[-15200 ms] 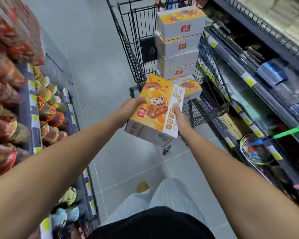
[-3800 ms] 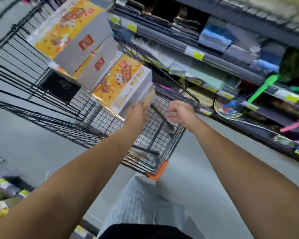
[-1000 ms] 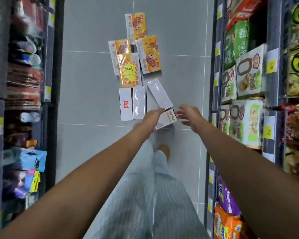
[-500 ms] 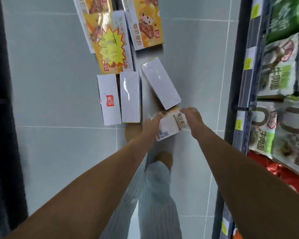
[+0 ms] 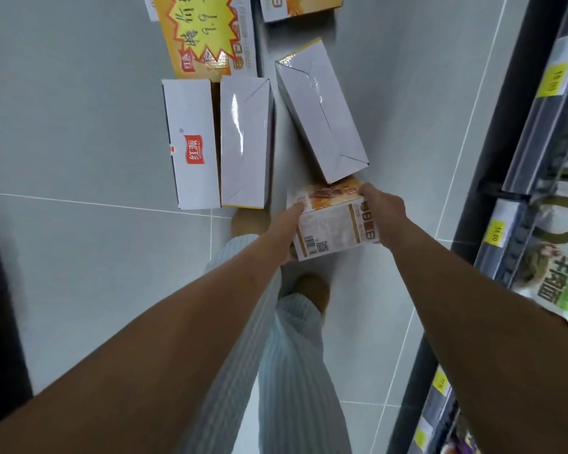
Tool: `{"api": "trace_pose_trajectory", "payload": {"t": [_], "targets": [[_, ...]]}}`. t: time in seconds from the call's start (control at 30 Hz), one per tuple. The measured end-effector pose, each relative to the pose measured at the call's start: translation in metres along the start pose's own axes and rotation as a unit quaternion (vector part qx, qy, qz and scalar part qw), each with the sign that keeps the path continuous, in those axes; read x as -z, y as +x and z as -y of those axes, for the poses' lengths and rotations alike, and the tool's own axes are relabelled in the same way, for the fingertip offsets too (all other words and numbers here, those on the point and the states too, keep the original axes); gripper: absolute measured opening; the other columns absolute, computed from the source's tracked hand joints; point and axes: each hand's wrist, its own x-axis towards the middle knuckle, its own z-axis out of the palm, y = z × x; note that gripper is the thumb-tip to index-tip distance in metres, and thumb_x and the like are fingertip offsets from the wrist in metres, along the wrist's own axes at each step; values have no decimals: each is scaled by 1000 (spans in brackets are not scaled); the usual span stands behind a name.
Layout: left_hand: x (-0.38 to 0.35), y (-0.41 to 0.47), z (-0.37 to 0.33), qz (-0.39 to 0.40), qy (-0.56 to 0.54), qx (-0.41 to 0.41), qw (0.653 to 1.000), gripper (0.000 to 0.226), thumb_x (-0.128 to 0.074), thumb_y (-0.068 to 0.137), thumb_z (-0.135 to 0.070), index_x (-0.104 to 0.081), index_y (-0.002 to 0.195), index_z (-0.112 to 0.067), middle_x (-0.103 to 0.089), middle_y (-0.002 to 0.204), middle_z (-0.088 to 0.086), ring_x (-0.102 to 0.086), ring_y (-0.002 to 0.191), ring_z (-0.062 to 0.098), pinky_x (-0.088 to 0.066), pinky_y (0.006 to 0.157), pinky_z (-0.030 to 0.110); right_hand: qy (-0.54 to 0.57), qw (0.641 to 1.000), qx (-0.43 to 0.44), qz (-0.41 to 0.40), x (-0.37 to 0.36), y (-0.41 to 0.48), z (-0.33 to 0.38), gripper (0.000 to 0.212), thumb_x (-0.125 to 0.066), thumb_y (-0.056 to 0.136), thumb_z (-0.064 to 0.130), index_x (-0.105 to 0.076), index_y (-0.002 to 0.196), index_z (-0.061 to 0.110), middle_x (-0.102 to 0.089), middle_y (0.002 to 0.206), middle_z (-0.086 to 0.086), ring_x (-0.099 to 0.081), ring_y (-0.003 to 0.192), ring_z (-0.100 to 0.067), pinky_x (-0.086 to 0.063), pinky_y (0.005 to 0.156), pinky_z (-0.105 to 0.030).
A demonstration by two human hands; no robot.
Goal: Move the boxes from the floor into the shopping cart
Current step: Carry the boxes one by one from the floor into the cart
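An orange-and-white snack box [image 5: 333, 229] is held between my two hands just above the grey floor. My left hand [image 5: 284, 229] grips its left end, my right hand [image 5: 382, 213] its right end. Beyond it three white-sided boxes stand on the floor: one with a red logo [image 5: 192, 142], one beside it [image 5: 245, 140], and a slanted one [image 5: 320, 109]. Further off lie a box with a yellow price burst [image 5: 204, 31] and another orange box [image 5: 300, 4]. The shopping cart is out of view.
Shelves of packaged noodles [image 5: 558, 273] with yellow price tags line the right side. A dark shelf edge [image 5: 0, 306] runs down the left. My striped trouser legs [image 5: 286, 371] and shoes [image 5: 310, 286] stand just behind the held box.
I have bent closer to the floor. Both hands, which were touching the nearest box, now grip its ends and have tipped it up off the tiles.
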Motion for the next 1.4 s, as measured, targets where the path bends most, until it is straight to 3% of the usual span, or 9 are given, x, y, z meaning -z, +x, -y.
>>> {"api": "trace_pose_trajectory", "payload": {"t": [0.17, 0.3, 0.43, 0.63, 0.77, 0.9, 1.07, 1.27, 1.4], "targets": [[5, -33, 3, 27, -18, 19, 999, 30, -46, 94, -41, -53, 79, -15, -55, 72, 6, -56, 71, 23, -50, 81, 41, 17, 1000, 6, 5, 18, -36, 2, 29, -57, 90, 36, -59, 69, 17, -64, 65, 0, -62, 57, -14, -50, 60, -25], [8, -79, 10, 66, -48, 11, 997, 27, -53, 87, -38, -57, 91, -12, -59, 107, 16, -58, 97, 34, -49, 63, 44, 18, 999, 29, 16, 43, -83, 6, 28, -54, 91, 37, -58, 71, 18, -62, 63, 1, -60, 56, -13, -45, 54, -23], [9, -133, 32, 103, -72, 5, 992, 29, -51, 89, -35, -62, 81, -11, -70, 78, 15, -64, 81, 33, -48, 78, 45, 0, 998, 41, 52, 64, -140, 5, 25, -52, 90, 38, -60, 78, 18, -64, 66, -1, -62, 58, -15, -47, 56, -25], [30, -202, 73, 64, -99, -23, 993, 38, -56, 82, -47, -58, 105, -17, -62, 109, 13, -59, 99, 32, -49, 73, 46, -37, 990, 40, 133, 80, -232, 2, 27, -43, 91, 39, -58, 77, 21, -64, 67, 0, -64, 61, -17, -48, 59, -26], [75, -246, 107, 59, -131, -84, 986, 55, -66, 65, -48, -61, 112, -20, -59, 129, 12, -59, 109, 30, -45, 96, 47, -37, 979, 25, 200, 68, -302, -7, 29, -39, 93, 35, -57, 76, 20, -64, 64, -1, -62, 66, -18, -45, 61, -27], [122, -293, 145, 56, -159, -148, 974, 72, -65, 61, -49, -57, 129, -24, -58, 133, 10, -54, 123, 31, -41, 100, 51, -63, 970, 31, 234, 45, -357, -7, 21, -46, 88, 31, -54, 76, 17, -62, 73, -6, -61, 75, -22, -48, 71, -32], [189, -342, 209, 89, -250, -244, 933, 63, -63, 70, -42, -59, 127, -18, -59, 133, 11, -56, 121, 32, -35, 109, 50, -164, 948, 67, 264, -14, -413, -2, 69, -69, 66, 48, -60, 128, 18, -57, 136, -13, -57, 121, -33, -51, 89, -52], [249, -392, 311, 70, -352, -356, 863, 64, -63, 76, -25, -45, 137, -20, -64, 124, 13, -64, 101, 29, -44, 101, 53, -287, 894, 148, 310, -106, -498, -50, 24, -56, 93, 42, -65, 92, 20, -75, 72, -2, -72, 62, -17, -58, 67, -33], [281, -418, 404, 9, -423, -387, 819, 63, -62, 73, -23, -47, 134, -24, -64, 122, 11, -65, 97, 26, -48, 95, 48, -368, 848, 238, 299, -163, -547, -120, 44, -60, 89, 46, -65, 116, 11, -75, 93, -10, -72, 84, -25, -57, 87, -41]]}}
